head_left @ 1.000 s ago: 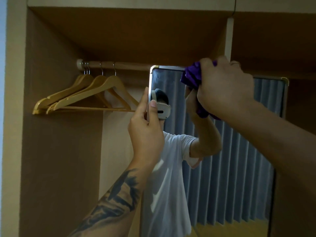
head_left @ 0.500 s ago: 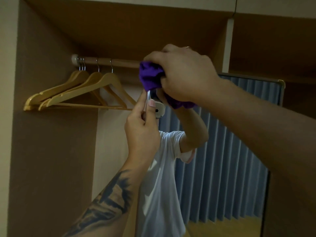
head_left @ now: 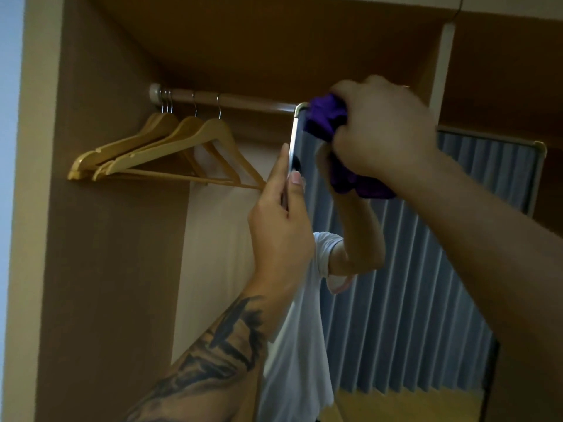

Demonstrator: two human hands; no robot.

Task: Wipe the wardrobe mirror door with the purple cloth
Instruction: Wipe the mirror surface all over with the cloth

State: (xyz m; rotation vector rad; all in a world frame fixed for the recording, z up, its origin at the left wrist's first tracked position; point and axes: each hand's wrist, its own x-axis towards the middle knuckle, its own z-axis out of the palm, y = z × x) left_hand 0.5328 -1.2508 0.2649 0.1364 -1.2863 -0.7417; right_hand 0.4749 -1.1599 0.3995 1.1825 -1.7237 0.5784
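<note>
Compared with half a second ago, the cloth (head_left: 327, 120) has been carried rightward along the top of the mirror (head_left: 426, 269), so that the mirror's upper left corner, covered before, is now exposed just left of the cloth. A second earlier the cloth was further right still, so a back-and-forth stroke along the top edge is indicated. The left hand (head_left: 281, 226) has kept its grip on the mirror's left edge throughout.

The right arm is extended up and across from the lower right, with the wrist bent and the back of the right hand (head_left: 382, 129) turned toward the camera. The left forearm, marked with a dark tattoo, is raised from the bottom of the view, almost upright.

The right hand is closed over the bunched cloth, which is pressed against the glass near the top left corner; purple folds are seen above the fingers and hanging below the palm. The left hand is pinched on the mirror's metal edge, thumb on the glass side and fingers behind.

Wooden hangers (head_left: 170, 147) are hung on the rail (head_left: 231, 100) to the left, inside the wardrobe.
</note>
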